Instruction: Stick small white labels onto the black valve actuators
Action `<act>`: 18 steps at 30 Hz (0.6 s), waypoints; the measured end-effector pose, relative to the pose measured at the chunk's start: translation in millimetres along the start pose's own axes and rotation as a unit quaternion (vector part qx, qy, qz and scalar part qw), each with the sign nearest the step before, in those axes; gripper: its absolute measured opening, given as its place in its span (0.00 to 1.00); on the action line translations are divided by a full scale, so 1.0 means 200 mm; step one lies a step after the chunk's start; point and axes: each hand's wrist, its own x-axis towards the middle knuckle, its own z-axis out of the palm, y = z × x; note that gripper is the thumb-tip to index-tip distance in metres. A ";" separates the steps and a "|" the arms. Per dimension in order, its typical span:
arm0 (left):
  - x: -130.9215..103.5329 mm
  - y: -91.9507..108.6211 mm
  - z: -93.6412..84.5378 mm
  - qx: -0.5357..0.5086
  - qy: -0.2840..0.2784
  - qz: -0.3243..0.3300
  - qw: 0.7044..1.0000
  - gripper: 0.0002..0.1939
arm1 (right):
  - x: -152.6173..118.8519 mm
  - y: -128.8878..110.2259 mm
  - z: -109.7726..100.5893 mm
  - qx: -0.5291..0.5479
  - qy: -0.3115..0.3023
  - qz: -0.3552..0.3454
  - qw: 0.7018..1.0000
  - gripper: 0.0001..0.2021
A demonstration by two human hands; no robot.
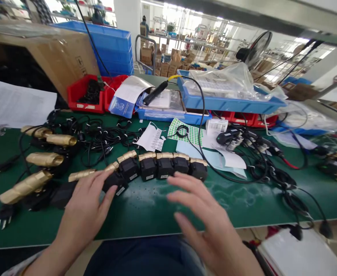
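Note:
Several motorized valves, each a black box on a brass body, stand in a curved row; one near its middle is this valve (165, 167). My left hand (85, 207) is on the valve (117, 183) towards the row's left end, its thumb at the front face and its fingertips by the brass. Partly under that hand is another valve (63, 193). My right hand (203, 214) hovers in front of the row's right part, fingers apart and holding nothing. Nearest to it are the right-hand valves (198, 171).
More brass valves (26, 187) with plugs lie at the left. Coiled black cables (99, 134) run behind the row. Beyond are a sheet of green dot stickers (190, 132), a red bin (85, 105) and a blue tray (234, 102). A hanging black-handled tool (156, 93) trails its cord over the table.

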 end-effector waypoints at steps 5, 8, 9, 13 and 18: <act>0.25 0.09 0.10 0.145 -0.060 0.037 0.987 0.33 | -0.08 0.50 -0.04 -0.242 0.162 0.085 0.953 0.17; 0.30 0.11 0.15 0.148 -0.109 0.052 0.982 0.32 | -0.08 0.62 0.00 -0.294 0.078 0.091 0.948 0.27; 0.30 0.10 0.16 0.136 -0.114 0.062 0.982 0.31 | -0.08 0.63 0.01 -0.300 0.048 0.086 0.949 0.28; 0.24 -0.02 0.19 0.072 -0.109 0.140 0.982 0.29 | -0.05 0.68 0.04 -0.263 0.005 0.089 0.961 0.26; 0.19 -0.15 0.21 0.057 -0.091 0.241 0.965 0.28 | 0.01 0.68 0.08 -0.222 0.053 0.111 0.967 0.19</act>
